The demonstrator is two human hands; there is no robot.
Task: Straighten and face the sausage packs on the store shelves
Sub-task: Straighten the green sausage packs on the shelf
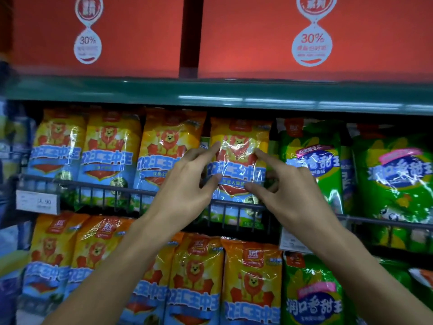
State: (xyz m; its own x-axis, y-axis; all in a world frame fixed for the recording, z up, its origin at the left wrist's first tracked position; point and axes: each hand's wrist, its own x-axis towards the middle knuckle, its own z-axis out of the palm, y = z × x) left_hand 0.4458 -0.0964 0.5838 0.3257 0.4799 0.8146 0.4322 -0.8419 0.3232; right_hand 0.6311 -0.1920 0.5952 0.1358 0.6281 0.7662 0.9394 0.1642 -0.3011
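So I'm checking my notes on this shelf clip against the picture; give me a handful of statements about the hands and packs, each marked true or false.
1. Both hands are at the same yellow pack on the middle shelf. True: the left hand is at its left edge, the right hand at its right edge.
2. That pack is the leftmost of its row. False: three more yellow packs stand to its left.
3. Green packs stand to its right. True.
4. The wire rail runs behind the packs. False: it crosses in front of them.
5. The boxes on the top shelf are blue. False: the boxes are red.
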